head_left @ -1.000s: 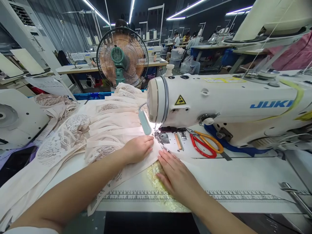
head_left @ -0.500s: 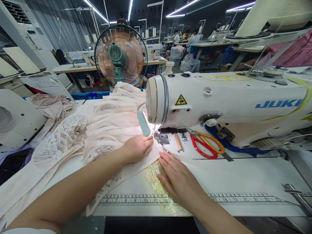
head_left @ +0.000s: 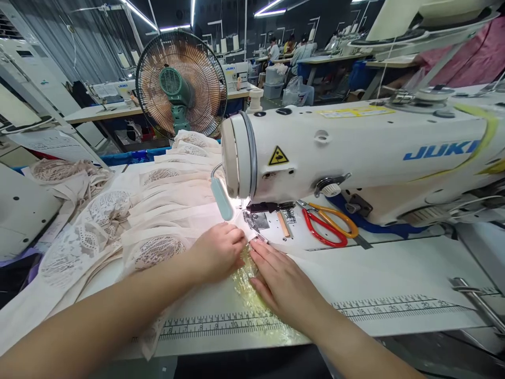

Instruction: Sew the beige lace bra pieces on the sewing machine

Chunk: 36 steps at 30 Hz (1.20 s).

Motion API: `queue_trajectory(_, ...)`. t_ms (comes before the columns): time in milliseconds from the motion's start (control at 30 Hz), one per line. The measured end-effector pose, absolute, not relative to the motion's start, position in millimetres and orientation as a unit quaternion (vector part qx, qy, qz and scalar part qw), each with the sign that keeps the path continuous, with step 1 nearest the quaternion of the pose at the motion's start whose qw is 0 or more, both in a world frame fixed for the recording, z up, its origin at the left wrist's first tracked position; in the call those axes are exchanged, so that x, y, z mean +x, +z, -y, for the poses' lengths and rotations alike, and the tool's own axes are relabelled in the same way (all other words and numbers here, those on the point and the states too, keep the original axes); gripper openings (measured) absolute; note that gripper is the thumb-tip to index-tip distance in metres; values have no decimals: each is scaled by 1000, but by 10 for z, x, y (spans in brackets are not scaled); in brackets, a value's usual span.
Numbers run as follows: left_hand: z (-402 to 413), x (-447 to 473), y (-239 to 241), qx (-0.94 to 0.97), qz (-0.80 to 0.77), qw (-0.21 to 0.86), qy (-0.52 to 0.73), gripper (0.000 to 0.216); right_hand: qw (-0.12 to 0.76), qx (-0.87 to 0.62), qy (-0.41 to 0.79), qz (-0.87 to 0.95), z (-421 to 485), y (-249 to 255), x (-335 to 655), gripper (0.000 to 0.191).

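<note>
My left hand (head_left: pixel 221 249) is closed, fingers curled on the edge of a pale pink lace-trimmed fabric (head_left: pixel 173 213) just in front of the needle area. What its fingertips pinch is partly hidden. My right hand (head_left: pixel 284 284) lies flat, fingers stretched out, its fingertips touching the fabric edge beside the metal plate. Part of that hand rests over a yellowish taped patch (head_left: pixel 252 297) on the table. The sewing machine (head_left: pixel 300 152) stands over the work, its lamp lit at the needle. A pale teal plate (head_left: pixel 221 199) hangs beside the machine's head.
Red-and-orange-handled scissors (head_left: pixel 325 226) lie on the machine bed. A printed ruler strip (head_left: pixel 213 325) runs along the table's front. More lace fabric (head_left: pixel 84 242) is heaped at the left. A large fan (head_left: pixel 179 87) stands behind; people work at machines farther back.
My left hand has drawn back toward me, its fingers more curled, closer to my right hand. The fabric edge by the needle has been pulled along. The view has shifted slightly.
</note>
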<state>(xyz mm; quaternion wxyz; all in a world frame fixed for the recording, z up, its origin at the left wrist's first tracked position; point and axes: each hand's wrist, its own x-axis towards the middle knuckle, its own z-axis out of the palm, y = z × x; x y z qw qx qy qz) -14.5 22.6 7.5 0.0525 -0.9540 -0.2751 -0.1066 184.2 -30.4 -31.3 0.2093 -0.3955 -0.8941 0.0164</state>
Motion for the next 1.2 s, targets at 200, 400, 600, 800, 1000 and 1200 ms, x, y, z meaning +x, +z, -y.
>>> queue_trajectory(200, -209, -192, 30, -951, 275, 103, -96, 28, 227, -391, 33, 891, 320, -311, 1848, 39)
queue_trajectory(400, -323, -242, 83, -956, 254, 113, -90, 28, 249, -392, 54, 884, 322, -314, 1874, 36)
queue_trajectory(600, -464, -237, 112, -958, 264, 94, -66, 31, 235, -387, 36, 891, 314, -278, 1890, 35)
queue_trajectory(800, -606, -253, 96, -947, 316, 44, -40, 31, 238, -388, 37, 890, 310, -260, 1888, 33)
queue_trajectory(1000, -617, -187, 202, -925, 376, 23, -55, 33, 276, -386, 63, 878, 318, -261, 1885, 32)
queue_trajectory(1200, 206, -281, 453, -844, 519, 108, 83, 27, 296, -386, 82, 870, 325, -247, 1916, 29)
